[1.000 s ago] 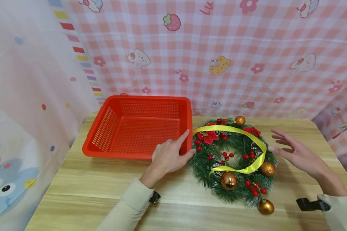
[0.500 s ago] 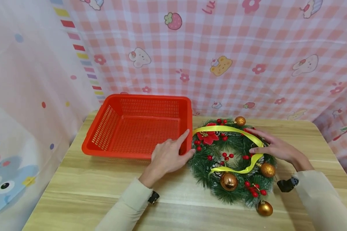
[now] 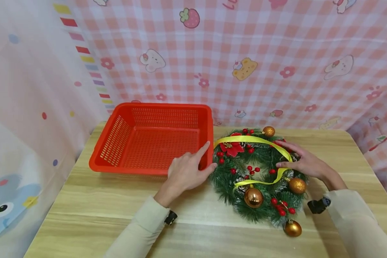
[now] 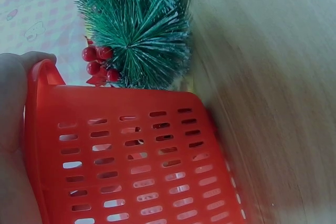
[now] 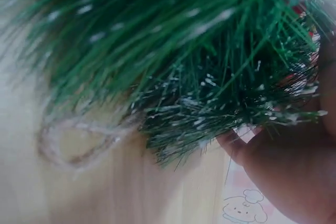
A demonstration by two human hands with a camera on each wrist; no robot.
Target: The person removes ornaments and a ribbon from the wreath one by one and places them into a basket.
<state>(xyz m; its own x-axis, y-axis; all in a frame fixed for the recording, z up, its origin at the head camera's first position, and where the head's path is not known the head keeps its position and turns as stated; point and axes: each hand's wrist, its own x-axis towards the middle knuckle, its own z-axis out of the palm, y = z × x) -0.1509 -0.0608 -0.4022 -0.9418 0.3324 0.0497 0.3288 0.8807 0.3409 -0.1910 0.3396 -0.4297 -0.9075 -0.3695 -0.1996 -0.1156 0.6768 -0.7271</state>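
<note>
A green Christmas wreath (image 3: 225, 184) with red berries, red flowers and copper-gold balls lies on the table, right of a red plastic basket (image 3: 114, 107). My left hand (image 3: 185, 172) holds the basket's front right corner, index finger along the rim and thumb outside; its other fingers are mostly hidden. A loose yellow ribbon (image 3: 256, 140) curves over the wreath. My right hand (image 3: 307, 165) grips the wreath's right side, thumb on top near the ribbon. In the right wrist view the right hand (image 5: 294, 166) curves round the needles (image 5: 199, 77), close to a twine loop (image 5: 79, 163).
The basket's perforated side (image 4: 136, 150) stands beside the wreath's needles (image 4: 142, 40) in the left wrist view. A gold ball (image 3: 292, 228) hangs out at the wreath's front right. Behind the wooden table (image 3: 93, 215) is a pink checked curtain (image 3: 180, 71).
My right hand has moved left from beside the wreath onto its right side and taken hold there. The ribbon's right bend has shifted slightly left. My left hand stays at the basket.
</note>
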